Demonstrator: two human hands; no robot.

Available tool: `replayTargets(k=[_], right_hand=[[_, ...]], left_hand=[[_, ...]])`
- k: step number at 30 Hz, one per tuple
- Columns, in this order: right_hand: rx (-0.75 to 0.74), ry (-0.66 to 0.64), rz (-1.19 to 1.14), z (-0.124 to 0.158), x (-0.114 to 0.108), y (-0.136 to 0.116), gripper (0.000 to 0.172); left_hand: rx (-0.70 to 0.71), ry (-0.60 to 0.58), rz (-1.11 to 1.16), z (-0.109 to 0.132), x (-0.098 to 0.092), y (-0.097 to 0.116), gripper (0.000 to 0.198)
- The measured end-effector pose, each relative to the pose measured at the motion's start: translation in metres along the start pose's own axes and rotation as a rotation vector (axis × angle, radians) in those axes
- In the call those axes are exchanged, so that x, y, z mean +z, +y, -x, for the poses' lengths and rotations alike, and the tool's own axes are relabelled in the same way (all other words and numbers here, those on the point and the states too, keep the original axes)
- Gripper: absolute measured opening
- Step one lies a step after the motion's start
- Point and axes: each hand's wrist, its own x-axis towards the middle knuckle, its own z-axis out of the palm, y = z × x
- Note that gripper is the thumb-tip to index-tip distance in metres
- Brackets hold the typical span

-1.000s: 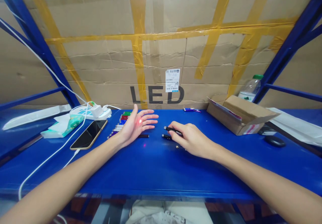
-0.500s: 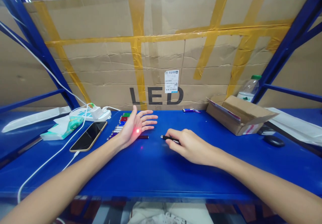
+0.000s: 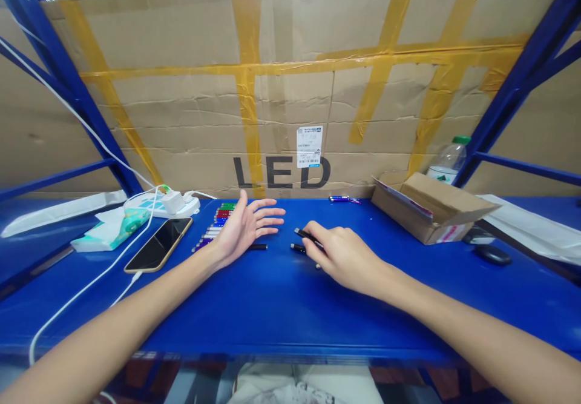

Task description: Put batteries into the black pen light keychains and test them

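My left hand [image 3: 242, 228] is held open, palm turned to the right and fingers spread, with nothing in it. Behind it lies a row of coloured pen-like pointers [image 3: 213, 228] in green, red, blue, white and purple. A black pointer [image 3: 259, 247] pokes out past its lower palm. My right hand [image 3: 338, 252] is closed on a black laser pointer [image 3: 303, 234], tip aimed left and slightly up. Just beneath that tip shows a second black pointer [image 3: 297, 248], partly hidden by my fingers; whether they touch it I cannot tell. A small silvery end [image 3: 318, 266] shows under the hand.
At the left are a phone [image 3: 158, 245] on a white cable, a tissue pack [image 3: 111, 231] and a power strip [image 3: 175, 204]. A blue pointer [image 3: 344, 199] lies at the back. An open cardboard box [image 3: 436, 207], a bottle [image 3: 449, 160] and a mouse [image 3: 492, 254] stand right.
The red light spot on my left palm is gone. My right hand has lifted a little with its pointer tipped higher, and a second black pointer now shows beneath. My left hand stays in place.
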Motion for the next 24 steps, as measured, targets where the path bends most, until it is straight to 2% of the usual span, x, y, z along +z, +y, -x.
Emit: replayTargets(k=[2,5,9,11,13,16,18,21,24], right_hand=[[0.024,-0.04,0.064,-0.001,-0.0003,0.0011,0.021],[-0.075,-0.102,-0.037,0.0004,-0.0015,-0.0022,0.02],[-0.119,-0.002,-0.193,0.0013,-0.0028,-0.0028,0.019],[-0.061,0.052,-0.145,0.0005,-0.0025,0.0005,0.019],[-0.031,0.047,-0.097,0.0005,-0.0013,0.0029,0.017],[-0.125,0.01,-0.147,0.0033,0.001,0.0014,0.016],[-0.174,0.043,-0.196,0.0053,0.0013,-0.0007,0.02],[-0.107,0.107,-0.14,0.0045,-0.0008,-0.0006,0.024],[-0.006,0.037,0.03,0.0012,-0.0034,0.0001,0.021]], left_hand=[[-0.004,-0.004,-0.001,-0.0001,-0.0001,-0.0004,0.078],[-0.007,-0.008,0.005,-0.0001,-0.0003,-0.0009,0.078],[0.005,-0.018,0.023,0.0006,-0.0001,-0.001,0.078],[0.002,-0.02,0.03,0.0009,0.0001,-0.001,0.078],[-0.006,-0.017,0.029,0.0009,0.0001,-0.0011,0.077],[-0.009,-0.017,0.022,0.0005,-0.0006,-0.0015,0.077],[-0.007,-0.026,0.021,0.0002,-0.001,-0.0016,0.078],[-0.005,-0.028,0.026,0.0002,-0.0007,-0.0016,0.079],[-0.008,-0.017,0.025,0.0003,0.0001,-0.0013,0.078]])
